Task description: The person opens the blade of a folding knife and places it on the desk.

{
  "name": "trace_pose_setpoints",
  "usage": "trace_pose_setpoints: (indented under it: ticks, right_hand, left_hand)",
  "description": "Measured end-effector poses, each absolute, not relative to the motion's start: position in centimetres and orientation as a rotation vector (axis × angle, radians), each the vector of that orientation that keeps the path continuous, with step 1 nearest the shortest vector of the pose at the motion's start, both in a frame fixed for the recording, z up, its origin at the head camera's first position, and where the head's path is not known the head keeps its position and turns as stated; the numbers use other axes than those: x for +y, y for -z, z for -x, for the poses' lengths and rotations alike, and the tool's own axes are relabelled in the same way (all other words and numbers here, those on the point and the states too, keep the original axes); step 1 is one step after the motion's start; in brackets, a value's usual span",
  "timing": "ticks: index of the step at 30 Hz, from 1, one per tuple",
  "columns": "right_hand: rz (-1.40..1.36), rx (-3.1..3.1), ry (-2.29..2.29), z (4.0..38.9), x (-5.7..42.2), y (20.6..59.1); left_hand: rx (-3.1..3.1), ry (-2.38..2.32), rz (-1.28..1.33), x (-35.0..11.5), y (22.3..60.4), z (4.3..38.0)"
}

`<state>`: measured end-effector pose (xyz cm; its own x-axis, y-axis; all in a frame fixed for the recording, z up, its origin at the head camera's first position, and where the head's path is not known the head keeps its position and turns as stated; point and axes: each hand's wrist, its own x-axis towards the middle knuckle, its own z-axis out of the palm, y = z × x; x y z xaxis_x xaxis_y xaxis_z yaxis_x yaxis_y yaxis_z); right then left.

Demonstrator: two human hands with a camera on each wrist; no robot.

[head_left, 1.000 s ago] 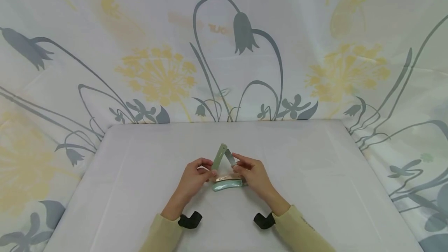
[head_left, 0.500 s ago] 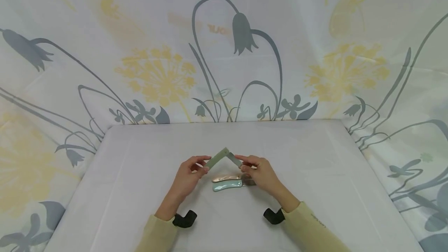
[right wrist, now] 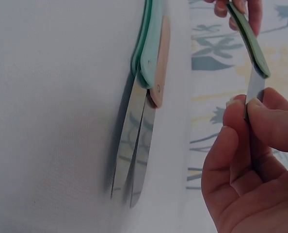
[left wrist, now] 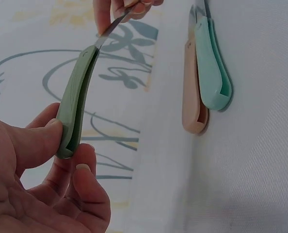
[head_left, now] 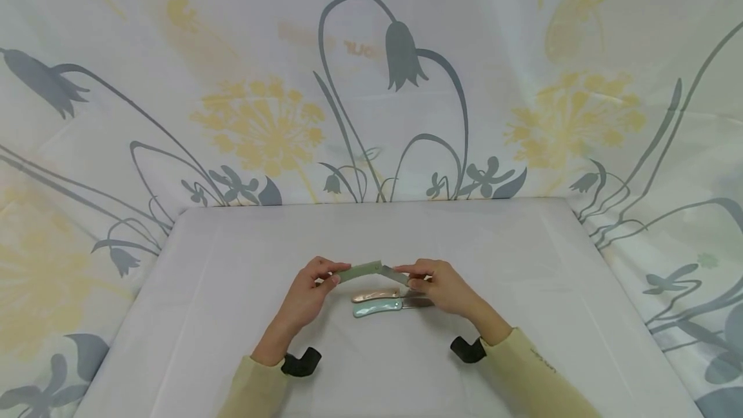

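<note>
A green folding knife [head_left: 361, 270] is held up above the table between both hands, its blade swung out nearly in line with the handle. My left hand [head_left: 308, 289] pinches the end of the green handle [left wrist: 76, 102] between thumb and fingers. The blade [right wrist: 255, 87] is pinched by my right hand [head_left: 444, 282], thumb on one face and fingers behind. Below them on the table lie two more unfolded knives side by side, one with a pink-beige handle [left wrist: 190, 87] and one with a mint handle [left wrist: 211, 68]. In the head view my right hand partly covers their blades.
A white-covered table [head_left: 232, 244] spreads around the hands. Behind and beside it hangs a curtain [head_left: 493, 69] printed with grey and yellow flowers. Black wrist mounts [head_left: 302, 362] stick out at both sleeves.
The green knife has unfolded from a sharp upright V to an almost straight line. My hands have moved apart, uncovering more of the two knives on the table.
</note>
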<state>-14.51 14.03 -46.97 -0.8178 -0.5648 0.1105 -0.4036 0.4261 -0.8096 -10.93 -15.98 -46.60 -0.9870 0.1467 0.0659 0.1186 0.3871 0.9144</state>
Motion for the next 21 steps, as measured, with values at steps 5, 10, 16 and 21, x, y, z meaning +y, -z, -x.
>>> trace_pose_setpoints:
  ticks: [5,10,16,21]
  right_hand:
    - [0.910,2.452,1.274,14.8,14.6,46.6]
    - [0.917,2.386,1.242,15.1,15.0,46.4]
    - [0.930,2.337,1.196,15.1,15.3,46.1]
    - [0.923,2.379,1.191,15.2,15.4,46.4]
  left_hand:
    - [2.590,-1.653,-0.298,-16.1,46.4,10.9]
    - [2.604,-1.576,-0.366,-16.1,46.4,11.0]
    - [2.579,-1.518,-0.407,-16.0,46.3,11.0]
    - [2.598,-1.518,-0.357,-15.8,46.3,11.0]
